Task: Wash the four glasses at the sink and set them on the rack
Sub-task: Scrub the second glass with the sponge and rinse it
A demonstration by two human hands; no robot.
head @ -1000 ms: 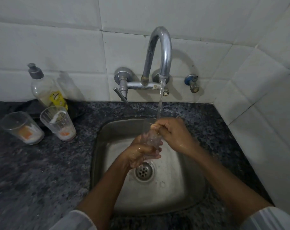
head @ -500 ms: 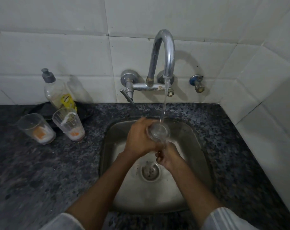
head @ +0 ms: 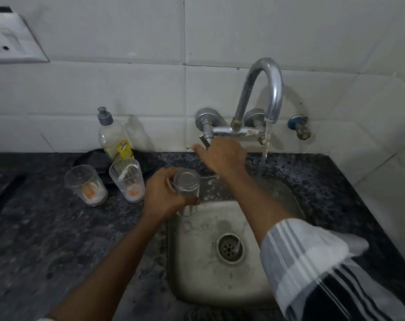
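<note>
- Three clear glasses: one upturned glass and two dirty glasses, left and right, holding orange-and-white residue
- One dish-soap bottle
- One curved tap
- One small blue-capped valve
- One steel sink with one drain
- One wall socket plate
- Two hands: left, right

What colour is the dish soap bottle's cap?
Grey, on the clear soap bottle with a yellow label; head view.

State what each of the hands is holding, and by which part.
The left hand grips an upturned clear glass around its side. The right hand is on the tap lever, holding no glass.
</note>
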